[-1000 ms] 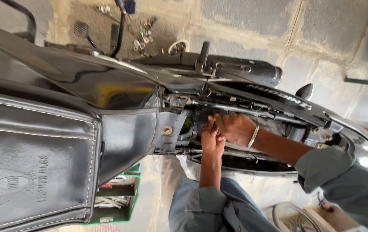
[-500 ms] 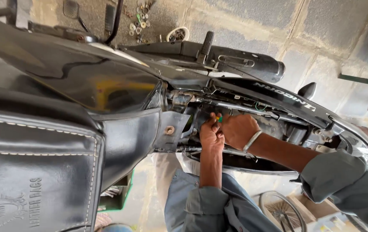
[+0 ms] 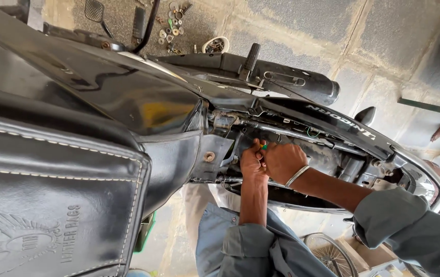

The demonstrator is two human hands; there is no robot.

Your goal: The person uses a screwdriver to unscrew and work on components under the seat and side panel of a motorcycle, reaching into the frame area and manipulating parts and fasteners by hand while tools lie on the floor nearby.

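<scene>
A black leather saddlebag (image 3: 50, 205) filled the near foreground. Beyond it, the left hand (image 3: 252, 163) and right hand (image 3: 283, 161) met inside the motorcycle's open frame (image 3: 281, 131), fingers pinched together on a small green-tipped part (image 3: 264, 147). Working there called for steady, close fingertip pressure. Loose hardware (image 3: 173, 25) lay on the far floor.

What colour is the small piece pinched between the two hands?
Green, seen in the head view, between left hand and right hand.
</scene>
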